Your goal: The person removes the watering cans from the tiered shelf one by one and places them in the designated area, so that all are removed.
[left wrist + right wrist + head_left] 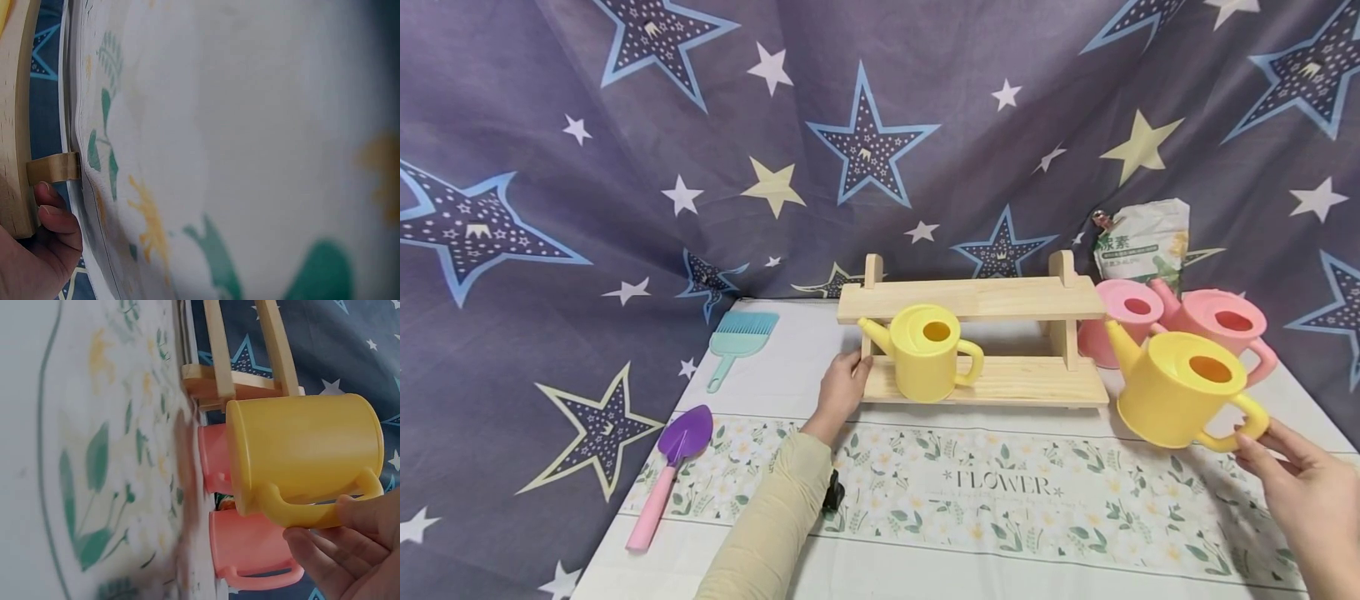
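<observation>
We see one yellow watering can upright on the lower board of the wooden rack, near its left part, with the spout to the left. As we judge it, this can has a proper place on the rack, and so this portion of the work looks done.

The other yellow can is not on the rack. Our right hand pinches it by the handle, between thumb and fingers, to the right of the rack. In the right wrist view its base seems to be clear of the table. Our left hand holds the left end of the lower board, and in the left wrist view its fingers curl below the wood.

Left of the held can, the lower board has free room, so we think the work is only partly finished. Beside the rack's right end stand the near pink can and the far-right pink can, both off the boards; whether they also count as remaining, we cannot tell. Behind them is a white bag. The brush and the trowel lie at the left, touched by neither hand.
</observation>
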A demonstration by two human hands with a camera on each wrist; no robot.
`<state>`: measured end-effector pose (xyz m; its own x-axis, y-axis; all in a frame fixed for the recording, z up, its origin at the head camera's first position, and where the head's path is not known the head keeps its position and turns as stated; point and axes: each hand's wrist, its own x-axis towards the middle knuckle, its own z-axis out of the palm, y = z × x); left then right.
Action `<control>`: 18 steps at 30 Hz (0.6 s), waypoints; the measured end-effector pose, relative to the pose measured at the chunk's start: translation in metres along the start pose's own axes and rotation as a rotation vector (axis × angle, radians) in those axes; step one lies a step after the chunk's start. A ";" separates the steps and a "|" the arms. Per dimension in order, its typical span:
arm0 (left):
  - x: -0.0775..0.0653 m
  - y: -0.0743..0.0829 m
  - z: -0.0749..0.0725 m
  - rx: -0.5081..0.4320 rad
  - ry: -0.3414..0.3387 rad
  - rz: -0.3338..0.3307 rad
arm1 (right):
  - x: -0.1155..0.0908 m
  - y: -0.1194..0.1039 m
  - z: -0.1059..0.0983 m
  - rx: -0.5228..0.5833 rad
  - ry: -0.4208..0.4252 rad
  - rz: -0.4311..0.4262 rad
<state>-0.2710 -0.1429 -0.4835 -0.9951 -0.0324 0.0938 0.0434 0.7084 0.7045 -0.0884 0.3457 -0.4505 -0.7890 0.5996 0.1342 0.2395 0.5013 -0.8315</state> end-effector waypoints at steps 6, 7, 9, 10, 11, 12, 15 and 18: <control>-0.001 0.001 -0.001 -0.001 0.003 0.001 | 0.004 0.008 0.003 -0.124 -0.011 0.005; -0.001 0.001 -0.001 -0.002 0.004 0.001 | 0.004 0.009 0.004 -0.144 -0.017 0.015; -0.002 0.001 -0.002 -0.003 0.005 0.001 | 0.005 0.009 0.004 -0.167 -0.031 0.029; -0.002 0.001 -0.002 -0.005 0.005 0.000 | 0.006 0.009 0.005 -0.176 -0.038 0.032; -0.002 0.001 -0.002 -0.006 0.006 -0.002 | 0.006 0.009 0.005 -0.185 -0.045 0.038; -0.002 0.001 -0.002 -0.007 0.005 -0.003 | 0.006 0.009 0.006 -0.192 -0.048 0.041; -0.001 0.001 -0.001 -0.009 0.001 -0.008 | 0.007 0.009 0.007 -0.207 -0.056 0.045; -0.001 0.002 -0.001 -0.008 -0.002 -0.011 | 0.008 0.009 0.008 -0.213 -0.073 0.046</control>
<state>-0.2700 -0.1426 -0.4815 -0.9957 -0.0384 0.0849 0.0336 0.7020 0.7114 -0.0972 0.3500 -0.4613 -0.8115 0.5819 0.0527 0.3842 0.5994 -0.7022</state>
